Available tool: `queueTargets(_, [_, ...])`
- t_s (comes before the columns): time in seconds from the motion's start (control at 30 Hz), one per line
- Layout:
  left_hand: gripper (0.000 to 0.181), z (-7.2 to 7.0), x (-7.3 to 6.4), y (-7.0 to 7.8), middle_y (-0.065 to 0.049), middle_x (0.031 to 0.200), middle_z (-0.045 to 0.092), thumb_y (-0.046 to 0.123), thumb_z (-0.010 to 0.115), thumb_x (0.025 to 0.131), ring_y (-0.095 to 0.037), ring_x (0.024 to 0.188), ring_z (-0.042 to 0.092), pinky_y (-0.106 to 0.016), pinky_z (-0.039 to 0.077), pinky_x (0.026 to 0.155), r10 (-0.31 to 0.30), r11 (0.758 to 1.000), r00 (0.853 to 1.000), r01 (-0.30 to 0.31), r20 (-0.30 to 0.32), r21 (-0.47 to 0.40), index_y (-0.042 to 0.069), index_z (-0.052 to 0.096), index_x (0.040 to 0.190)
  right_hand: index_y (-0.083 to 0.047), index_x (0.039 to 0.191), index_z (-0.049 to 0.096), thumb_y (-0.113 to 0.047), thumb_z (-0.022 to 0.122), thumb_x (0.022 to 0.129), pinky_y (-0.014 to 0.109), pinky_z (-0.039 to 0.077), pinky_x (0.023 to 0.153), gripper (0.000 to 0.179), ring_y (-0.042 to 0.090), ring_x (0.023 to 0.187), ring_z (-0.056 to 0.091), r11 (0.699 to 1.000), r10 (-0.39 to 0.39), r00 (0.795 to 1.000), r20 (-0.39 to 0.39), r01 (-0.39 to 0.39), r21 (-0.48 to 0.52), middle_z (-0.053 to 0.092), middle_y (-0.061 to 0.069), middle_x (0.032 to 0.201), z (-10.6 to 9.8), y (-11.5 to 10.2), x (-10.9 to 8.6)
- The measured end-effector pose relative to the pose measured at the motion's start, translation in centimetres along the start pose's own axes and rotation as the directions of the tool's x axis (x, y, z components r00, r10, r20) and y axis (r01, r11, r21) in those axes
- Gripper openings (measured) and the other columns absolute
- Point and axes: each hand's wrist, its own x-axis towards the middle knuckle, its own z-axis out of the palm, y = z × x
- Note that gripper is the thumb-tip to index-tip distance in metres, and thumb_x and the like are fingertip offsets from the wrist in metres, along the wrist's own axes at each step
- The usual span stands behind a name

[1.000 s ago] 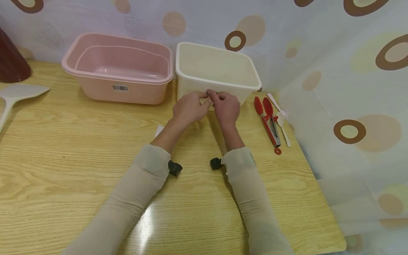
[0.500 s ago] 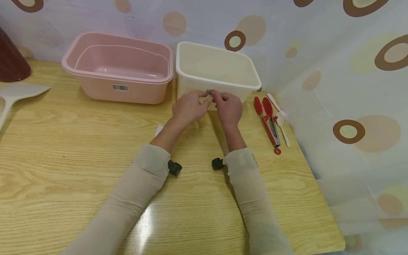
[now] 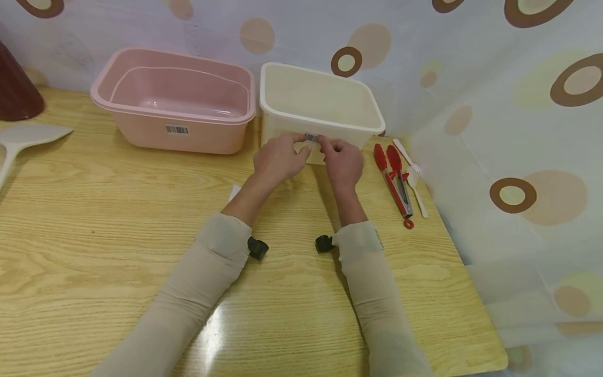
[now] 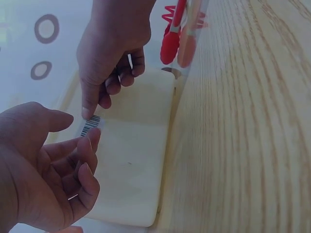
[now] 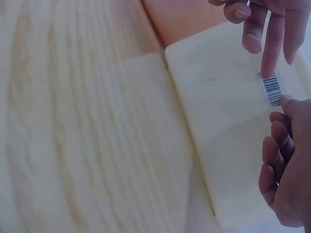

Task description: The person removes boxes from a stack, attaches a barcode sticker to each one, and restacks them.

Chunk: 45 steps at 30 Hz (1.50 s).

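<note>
A small barcode sticker (image 3: 311, 137) lies flat on the front wall of the cream bin (image 3: 282, 124), just below its rim. My left hand (image 3: 280, 159) touches the sticker's left end with a fingertip, its other fingers loosely bent. At the right end, the thumb of my right hand (image 3: 345, 163) presses on the edge. Black bars show plainly between the two hands in the right wrist view, where the right hand (image 5: 296, 174) has its remaining fingers loosely bent beside the wall. In the left wrist view the sticker (image 4: 91, 125) also lies between both hands.
Left of the bin stands a pink basin (image 3: 212, 137) with its own barcode. Red tongs (image 3: 397, 195), a white fork (image 3: 406, 152) and a white spoon (image 3: 413, 178) lie at right. A white spatula (image 3: 28, 135) and a dark red container (image 3: 16, 89) are far left.
My right hand has slid rightward along the bin wall, and more of the barcode sticker shows between the hands. The left hand has stayed nearly in place.
</note>
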Motion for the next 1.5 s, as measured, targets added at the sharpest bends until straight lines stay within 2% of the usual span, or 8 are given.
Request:
queueTargets(0.33, [0.049,0.05,0.13,-0.14,0.002,0.067,0.05,0.05,0.045,0.103,-0.018,0.061,0.047,-0.035,0.037,0.056,0.008,1.0,1.0,-0.008,0.002,0.001,0.037,0.049,0.15,-0.013,0.087,0.083,-0.059,0.066,0.092,0.023,0.038,0.058,0.049,0.019,0.071,0.069,0.999,0.016,1.0,-0.022,-0.016,-0.029,0.078,0.008,0.08,0.11,0.7,0.01])
queueTargets(0.5, [0.049,0.03,0.11,-0.17,0.002,0.069,0.052,0.051,0.044,0.103,-0.02,0.066,0.051,-0.037,0.041,0.06,0.002,1.0,1.0,-0.002,-0.002,0.008,0.038,0.048,0.15,-0.012,0.088,0.083,-0.058,0.067,0.091,0.023,0.038,0.059,0.049,0.021,0.074,0.07,0.999,0.028,0.999,-0.016,-0.029,-0.032,0.078,0.009,0.081,0.1,0.64,-0.06])
queueTargets(0.83, [0.049,-0.08,0.27,-0.29,0.002,0.071,0.052,0.052,0.045,0.103,-0.02,0.068,0.053,-0.036,0.041,0.059,-0.005,1.0,1.0,0.005,0.006,0.01,0.04,0.048,0.15,-0.013,0.086,0.083,-0.057,0.069,0.091,0.023,0.038,0.058,0.046,0.013,0.066,0.065,0.999,0.04,0.999,-0.021,-0.041,-0.033,0.077,0.007,0.078,0.01,0.49,-0.05])
queueTargets(1.07, [0.05,0.0,0.22,-0.22,0.002,0.074,0.057,0.052,0.044,0.103,-0.02,0.07,0.055,-0.037,0.042,0.06,0.014,1.0,1.0,-0.014,0.009,0.017,0.038,0.047,0.151,-0.012,0.081,0.081,-0.054,0.069,0.091,0.023,0.039,0.061,0.045,0.015,0.066,0.064,1.0,0.014,0.998,-0.054,-0.015,-0.019,0.076,0.007,0.075,-0.15,0.3,0.01])
queueTargets(1.3, [0.052,0.01,0.11,-0.28,0.001,0.077,0.059,0.052,0.045,0.103,-0.019,0.07,0.054,-0.037,0.042,0.062,0.026,0.999,0.999,-0.027,0.031,0.021,0.037,0.045,0.153,-0.012,0.085,0.083,-0.053,0.069,0.091,0.023,0.037,0.057,0.044,0.01,0.064,0.06,0.999,0.035,0.999,-0.015,-0.035,-0.031,0.077,0.006,0.077,0.0,0.45,-0.04])
queueTargets(1.5, [0.052,-0.03,0.0,-0.35,0.001,0.07,0.05,0.051,0.045,0.103,-0.017,0.064,0.047,-0.036,0.041,0.062,0.022,0.999,0.997,-0.024,0.07,0.03,0.037,0.044,0.153,-0.011,0.084,0.082,-0.052,0.07,0.09,0.023,0.037,0.056,0.044,0.009,0.063,0.055,0.998,0.037,0.999,0.014,-0.036,-0.047,0.076,0.006,0.079,0.09,0.69,-0.03])
